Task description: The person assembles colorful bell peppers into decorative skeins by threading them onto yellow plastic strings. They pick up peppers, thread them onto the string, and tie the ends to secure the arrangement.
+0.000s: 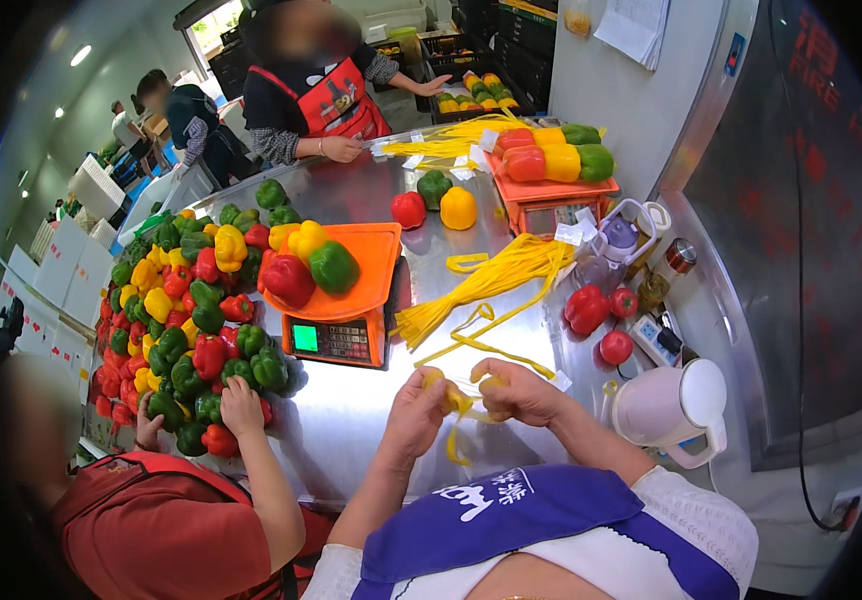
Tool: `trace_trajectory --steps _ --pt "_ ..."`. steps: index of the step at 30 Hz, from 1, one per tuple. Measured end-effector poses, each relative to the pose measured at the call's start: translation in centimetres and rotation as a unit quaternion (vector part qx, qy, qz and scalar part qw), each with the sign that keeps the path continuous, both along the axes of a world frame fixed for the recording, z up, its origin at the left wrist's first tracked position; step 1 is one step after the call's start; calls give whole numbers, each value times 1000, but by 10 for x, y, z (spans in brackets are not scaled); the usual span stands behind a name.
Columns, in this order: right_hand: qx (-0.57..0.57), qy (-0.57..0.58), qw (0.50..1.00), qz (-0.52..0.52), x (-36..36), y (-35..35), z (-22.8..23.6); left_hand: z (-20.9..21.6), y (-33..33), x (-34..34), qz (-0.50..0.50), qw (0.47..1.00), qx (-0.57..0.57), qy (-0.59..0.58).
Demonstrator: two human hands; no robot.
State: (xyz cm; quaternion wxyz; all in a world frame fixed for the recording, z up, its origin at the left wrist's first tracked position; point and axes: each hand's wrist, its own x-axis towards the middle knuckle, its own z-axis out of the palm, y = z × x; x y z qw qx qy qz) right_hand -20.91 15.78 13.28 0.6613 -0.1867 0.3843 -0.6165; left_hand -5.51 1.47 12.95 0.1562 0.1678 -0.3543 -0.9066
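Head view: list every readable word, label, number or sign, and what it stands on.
Wording is left uncopied; only its place is given.
Purple apron: large white lettering.
Dark panel, right: large red lettering.
Near scale's display: lit green, figures too small to read.
Co-worker's red apron: print too blurred.
Wall papers: too small to read.
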Motion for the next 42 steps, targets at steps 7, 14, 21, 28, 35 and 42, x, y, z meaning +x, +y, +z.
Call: trace_trajectory --steps 7,14,21,28,35,42 --pt "-1 -36 984 -172 2 -12 -11 10 3 -4 -104 991 -61 -61" --pt "-91 -188 974 -89 -7 -1 -30 -10 5 -5 -70 992 -45 -100" --pt "44 111 990 -76 -2 -11 -17 -10 -9 -3 -79 993 51 73" --pt "-35 -164 970 -179 -8 -8 -21 -4 1 1 -187 971 -70 -130" --pt "35 26 999 -14 -1 -2 -6 1 -3 -5 -17 999 21 -44" --pt "39 28 990 -132 -2 -13 -20 -9 -6 -5 -116 992 -43 -32"
